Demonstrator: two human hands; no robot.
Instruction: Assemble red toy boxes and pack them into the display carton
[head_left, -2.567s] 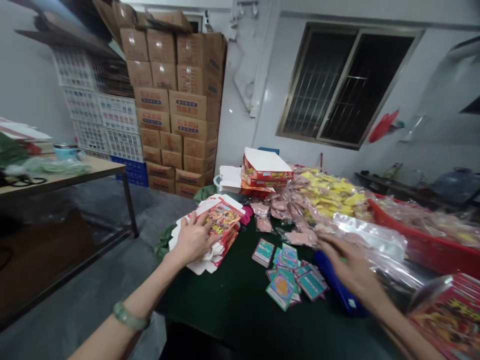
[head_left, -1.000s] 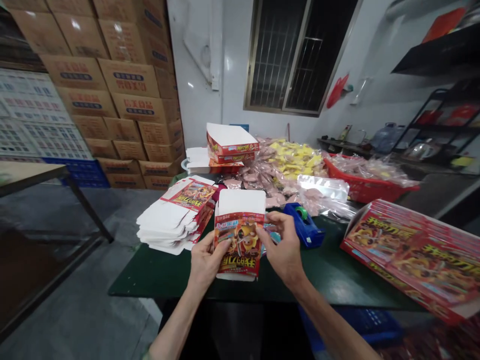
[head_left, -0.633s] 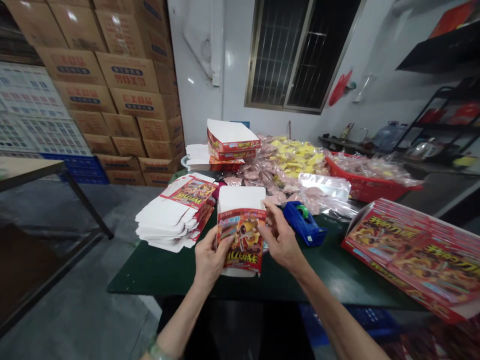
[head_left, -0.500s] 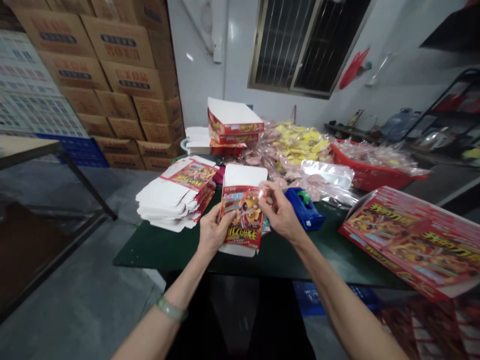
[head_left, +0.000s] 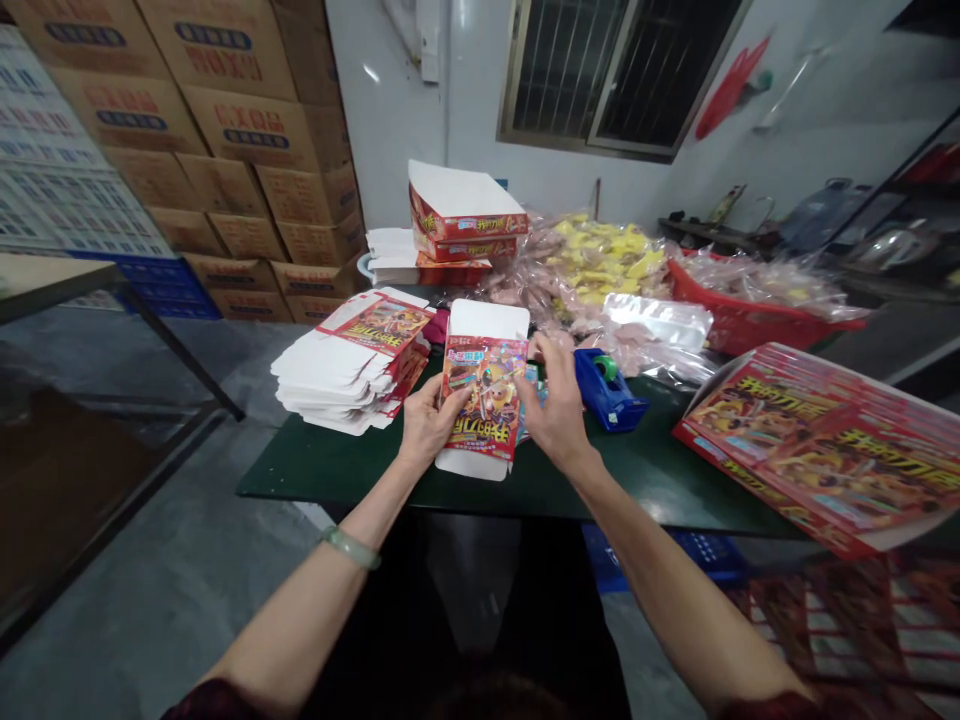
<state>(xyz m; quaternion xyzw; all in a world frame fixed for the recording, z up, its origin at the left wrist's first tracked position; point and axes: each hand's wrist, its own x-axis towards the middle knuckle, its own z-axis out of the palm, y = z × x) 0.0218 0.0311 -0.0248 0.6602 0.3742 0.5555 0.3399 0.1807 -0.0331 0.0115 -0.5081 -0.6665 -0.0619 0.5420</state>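
Observation:
Both hands hold a flat, unfolded red printed carton (head_left: 481,396) with white flaps over the dark green table (head_left: 337,470). My left hand (head_left: 427,425) grips its left edge with fingers curled. At the carton's right edge my right hand (head_left: 553,408) is closed on it, fingers bent over the top corner. Small teal cards (head_left: 531,385) peek out behind the carton. A stack of the same flat cartons (head_left: 349,362) lies just left of my left hand. A blue tape dispenser (head_left: 606,389) sits right of my right hand.
Assembled red cartons (head_left: 461,225) are stacked at the table's far end beside pink and yellow snack packets (head_left: 592,270) and a red basket (head_left: 757,320). Large red printed boxes (head_left: 832,440) lie at right. Brown cardboard boxes (head_left: 240,150) are piled against the wall.
My left hand took a flat carton from the stack and my right hand left the cards and joined it. Since then both hands have held it, shifting their grip along its edges.

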